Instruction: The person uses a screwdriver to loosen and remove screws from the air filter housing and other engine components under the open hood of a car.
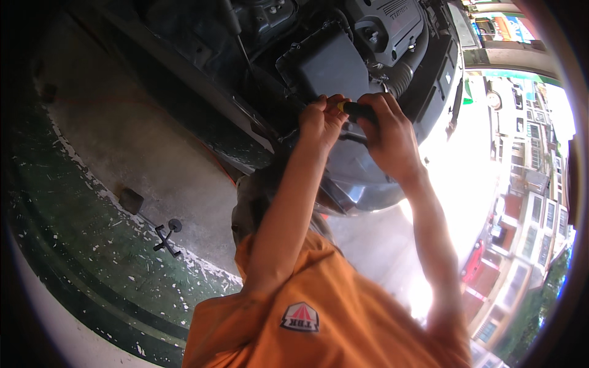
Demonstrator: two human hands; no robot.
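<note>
My right hand [385, 127] is closed around the black handle of a tool [359, 111] with a yellow band, held over the front corner of a car's open engine bay. Just left of it, my left hand [322, 122] has its fingers curled together at the tool's front end; what they hold is hidden. Above both hands sits a black rectangular box [322, 61], with a ribbed hose [399, 78] to its right. Below them is the headlamp area [362, 172] at the car's corner. The tool's tip is hidden.
An engine cover [386, 30] lies at the upper right of the bay. A metal stand with small pads [165, 236] is on the green-and-grey floor [110, 257] at the left. Bright outdoor ground and buildings [527, 196] show at the right.
</note>
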